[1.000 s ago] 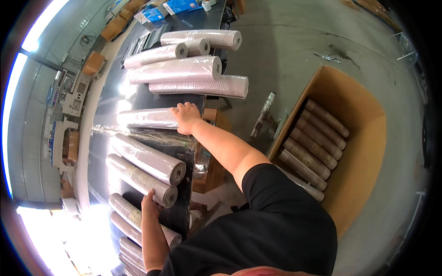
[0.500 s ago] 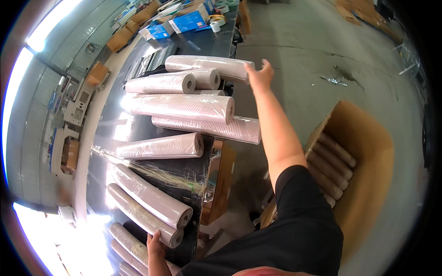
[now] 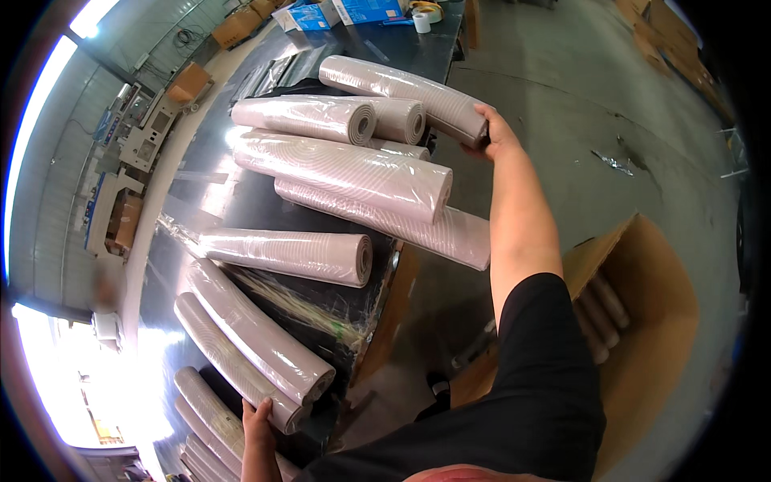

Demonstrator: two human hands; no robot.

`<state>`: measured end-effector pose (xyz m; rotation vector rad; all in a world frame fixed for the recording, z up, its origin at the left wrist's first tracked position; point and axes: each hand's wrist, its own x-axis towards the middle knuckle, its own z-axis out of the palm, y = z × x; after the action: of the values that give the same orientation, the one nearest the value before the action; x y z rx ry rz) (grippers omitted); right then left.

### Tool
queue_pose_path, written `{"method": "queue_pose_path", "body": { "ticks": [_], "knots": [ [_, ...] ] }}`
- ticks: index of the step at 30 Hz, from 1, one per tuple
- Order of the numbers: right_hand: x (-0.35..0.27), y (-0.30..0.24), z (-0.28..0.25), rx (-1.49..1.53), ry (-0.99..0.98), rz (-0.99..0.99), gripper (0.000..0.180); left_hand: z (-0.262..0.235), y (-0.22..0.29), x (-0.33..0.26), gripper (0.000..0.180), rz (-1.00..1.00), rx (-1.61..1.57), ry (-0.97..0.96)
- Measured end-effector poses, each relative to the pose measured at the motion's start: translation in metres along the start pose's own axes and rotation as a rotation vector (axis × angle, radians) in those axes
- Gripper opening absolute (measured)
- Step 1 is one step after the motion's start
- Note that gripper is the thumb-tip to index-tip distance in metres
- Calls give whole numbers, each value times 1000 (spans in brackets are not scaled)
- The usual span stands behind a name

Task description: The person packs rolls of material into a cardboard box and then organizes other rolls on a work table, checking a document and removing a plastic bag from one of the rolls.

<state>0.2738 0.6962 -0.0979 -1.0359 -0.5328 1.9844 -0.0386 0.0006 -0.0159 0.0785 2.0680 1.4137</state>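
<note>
Many rolls lie on the counter. The right hand holds the far roll by its overhanging end; the left hand touches a near roll, its grip I cannot tell.

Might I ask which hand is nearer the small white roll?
Right. In the picture, the right hand, gripping the farthest wrapped roll, is below and right of the small white roll; the left hand is much lower, to its left.
</note>
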Motion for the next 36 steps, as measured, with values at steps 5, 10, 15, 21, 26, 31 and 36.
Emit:
{"method": "queue_pose_path", "body": {
  "ticks": [5,10,15,21,26,31,36],
  "knots": [
    [-1,-13,28,-124,102,-604,80,-6,-3,8,63,18,-43,-62],
    [-92,-75,113,-778,346,-1122,83,-8,-7,-1,63,33,-29,-50],
    [-161,-133,134,-756,315,-1508,63,-13,-21,7,63,78,-101,-104],
    [-258,-133,131,-403,-137,-1359,80,-3,-24,15,67,120,-24,-10],
    [-366,8,157,-50,-235,-872,70,0,-20,-1,75,44,-170,10],
    [-379,220,173,128,-374,-149,50,-11,-21,-20,64,-1,-337,-2],
    [-375,325,174,-331,-442,-20,65,-13,-37,-7,74,-2,-38,200]
  ]
}}
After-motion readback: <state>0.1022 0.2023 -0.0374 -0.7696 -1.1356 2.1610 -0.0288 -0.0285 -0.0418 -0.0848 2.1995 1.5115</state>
